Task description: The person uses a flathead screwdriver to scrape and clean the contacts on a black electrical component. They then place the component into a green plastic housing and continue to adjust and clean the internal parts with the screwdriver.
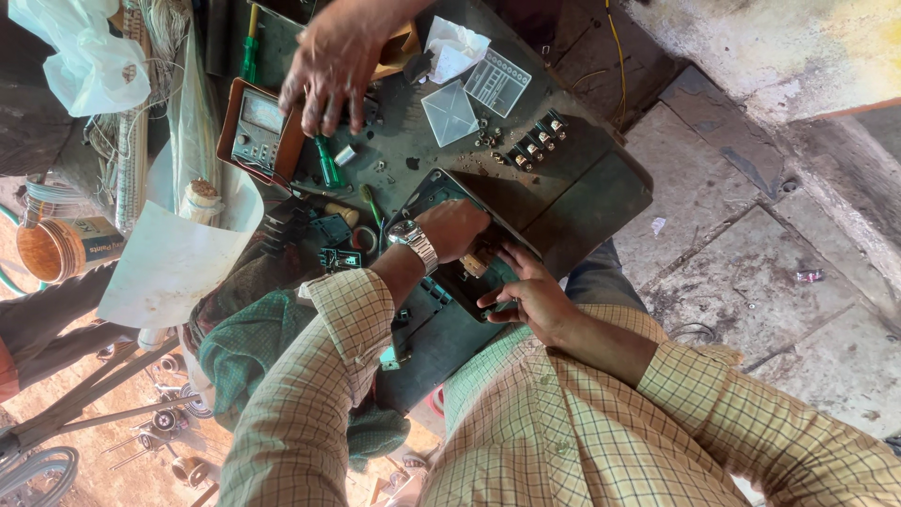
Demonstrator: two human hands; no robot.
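Far left: white plastic bag (84, 56) up top and an open tin can (56, 249) lying on its side, both well apart from the work. Next a sheet of white paper (169, 253), w/ a green cloth (253, 347) below it.

On the bench (601, 202), a multimeter (258, 127) sits in its brown case. Another person's hand (328, 66) comes in from the top, fingers spread and pointing down, tips just beside the meter and right above a green screwdriver (328, 164). It holds nothing that I can see.

Centre: the dark green panel (441, 324) rests tilted btwn the bench edge and the person's lap. Left hand (455, 228), watch on the wrist, is curled over the panel's upper part; fingertips are hidden, so can't tell if it pinches anything. A small tan part (474, 266) shows just under it. Right hand (530, 296) lies on the panel's face, fingers loosely spread, tips pressing near the tan part.

Right of centre: clear plastic packets (450, 113) and a row of black terminal blocks (535, 145) lie loose on the bench.

Judging by this, work looks mid-way: panel in hand w/ one part at it, but many pieces not yet fitted.
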